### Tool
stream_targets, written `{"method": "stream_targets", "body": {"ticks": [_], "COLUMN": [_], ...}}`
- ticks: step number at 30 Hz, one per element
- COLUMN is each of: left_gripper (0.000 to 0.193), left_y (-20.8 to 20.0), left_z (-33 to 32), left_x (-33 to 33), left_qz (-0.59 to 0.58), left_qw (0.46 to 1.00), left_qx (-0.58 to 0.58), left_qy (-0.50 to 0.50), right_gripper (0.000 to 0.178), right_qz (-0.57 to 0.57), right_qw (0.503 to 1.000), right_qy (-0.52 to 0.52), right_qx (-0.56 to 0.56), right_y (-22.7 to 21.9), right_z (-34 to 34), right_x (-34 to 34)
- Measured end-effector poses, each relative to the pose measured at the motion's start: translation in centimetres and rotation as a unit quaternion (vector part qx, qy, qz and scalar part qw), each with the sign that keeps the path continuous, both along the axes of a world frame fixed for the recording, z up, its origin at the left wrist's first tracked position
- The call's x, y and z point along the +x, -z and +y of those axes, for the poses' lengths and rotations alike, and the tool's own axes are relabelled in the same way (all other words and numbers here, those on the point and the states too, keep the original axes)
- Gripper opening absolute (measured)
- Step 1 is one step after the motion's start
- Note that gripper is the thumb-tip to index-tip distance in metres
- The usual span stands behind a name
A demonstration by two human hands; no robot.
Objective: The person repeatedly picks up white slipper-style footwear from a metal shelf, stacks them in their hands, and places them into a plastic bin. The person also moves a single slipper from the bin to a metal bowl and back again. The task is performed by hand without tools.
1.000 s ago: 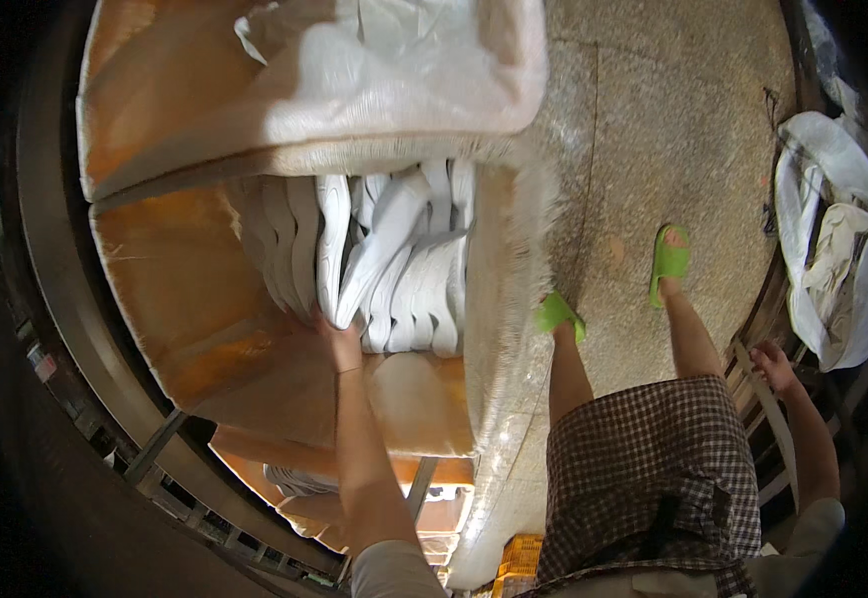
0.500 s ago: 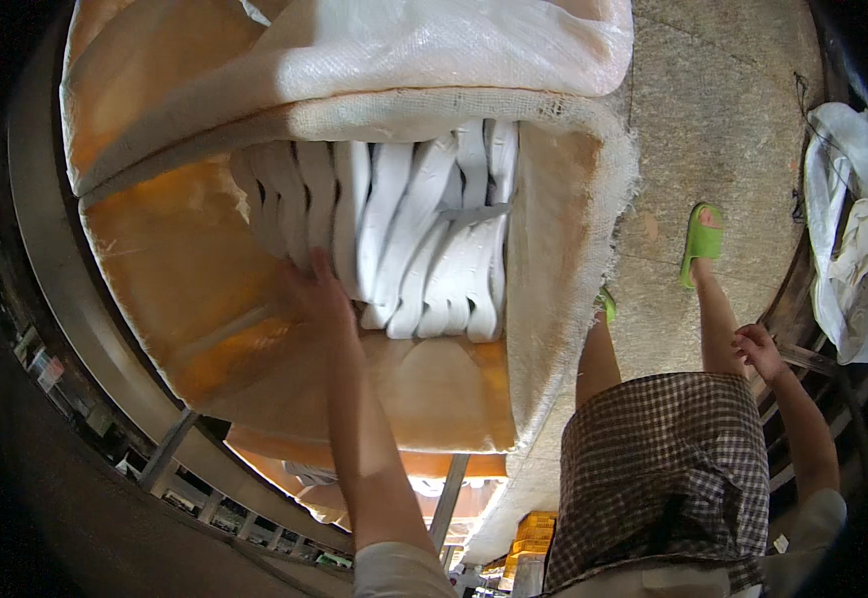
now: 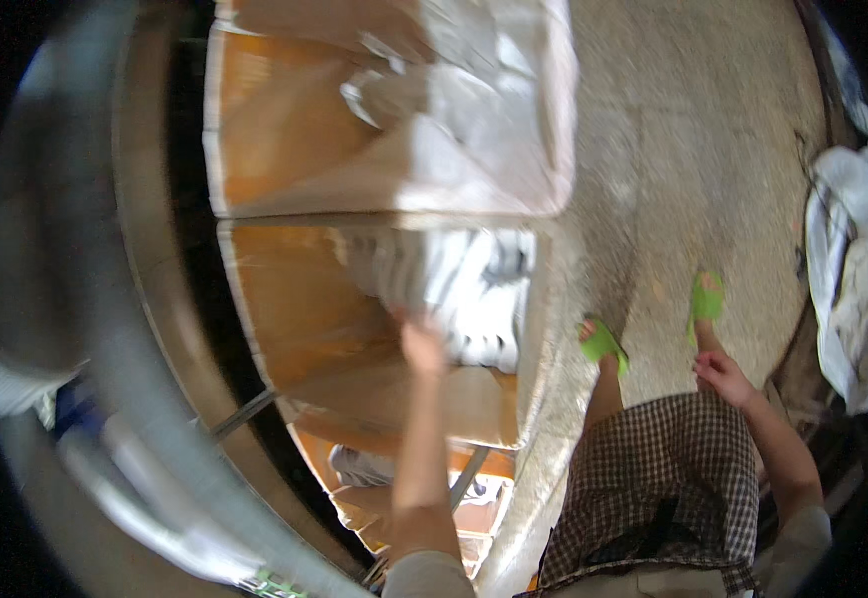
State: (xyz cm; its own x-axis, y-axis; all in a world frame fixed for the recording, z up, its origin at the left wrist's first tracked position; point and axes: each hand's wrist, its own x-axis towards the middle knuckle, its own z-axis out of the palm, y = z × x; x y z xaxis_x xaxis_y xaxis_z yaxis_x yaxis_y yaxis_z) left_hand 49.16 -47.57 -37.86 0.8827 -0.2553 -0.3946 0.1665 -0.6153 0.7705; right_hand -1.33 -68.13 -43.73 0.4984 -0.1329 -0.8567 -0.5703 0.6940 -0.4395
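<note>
My left hand (image 3: 422, 345) reaches forward into an orange-brown box compartment (image 3: 294, 319) and touches the lower edge of a stack of white curved pieces (image 3: 474, 284) packed side by side. The picture is blurred, so its fingers do not show clearly among the pieces. My right hand (image 3: 723, 375) hangs loose beside my checked shorts (image 3: 668, 478), holding nothing, fingers slightly curled and apart. My feet in green sandals (image 3: 603, 344) stand on the rough grey floor.
A second box (image 3: 285, 130) behind the first holds crumpled white sheeting (image 3: 464, 120). A thick grey rail (image 3: 105, 329) curves along the left. White bags (image 3: 853, 289) lie at the right edge. More orange trays (image 3: 474, 508) sit lower down under the box.
My left hand has shifted from the stack's left side toward its lower middle. The view has swung, and the picture is now blurred. My right hand stays at my side.
</note>
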Motion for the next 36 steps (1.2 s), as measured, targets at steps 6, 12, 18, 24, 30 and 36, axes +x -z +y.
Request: {"method": "stream_targets", "body": {"ticks": [6,12,18,24,30,36], "left_gripper": [0.058,0.038,0.045,0.050,0.065,0.055], "left_y": [-22.6,-39.9,-44.9,-44.8,-47.2,-45.8], "left_z": [-10.0,-7.1,-4.9,-5.0,-7.4,-5.9], "left_x": [-15.7,-16.0,-7.6,2.4,16.0,29.5], "left_qz": [0.119,-0.081,-0.087,-0.042,0.000,-0.204], "left_qw": [0.759,0.904,0.939,0.884,0.811,0.840], "left_qx": [0.099,-0.116,-0.329,-0.407,-0.497,-0.423], "left_qy": [0.633,0.404,-0.054,-0.226,-0.309,-0.271], "right_gripper": [0.024,0.013,0.010,0.020,0.031,0.032], "right_qz": [0.111,0.252,0.169,0.003,-0.149,-0.080], "right_qw": [0.979,0.934,0.939,0.935,0.907,0.891], "right_qy": [-0.039,-0.068,0.070,0.008,-0.109,-0.189], "right_qx": [-0.165,-0.243,-0.291,-0.355,-0.378,-0.405], "right_y": [-6.2,-7.9,-7.3,-17.0,-26.4,-25.6], "right_z": [-4.0,-7.8,-11.2,-12.1,-10.1,-8.4], "right_x": [-8.4,-20.0,-19.5,2.0,18.9,19.5]}}
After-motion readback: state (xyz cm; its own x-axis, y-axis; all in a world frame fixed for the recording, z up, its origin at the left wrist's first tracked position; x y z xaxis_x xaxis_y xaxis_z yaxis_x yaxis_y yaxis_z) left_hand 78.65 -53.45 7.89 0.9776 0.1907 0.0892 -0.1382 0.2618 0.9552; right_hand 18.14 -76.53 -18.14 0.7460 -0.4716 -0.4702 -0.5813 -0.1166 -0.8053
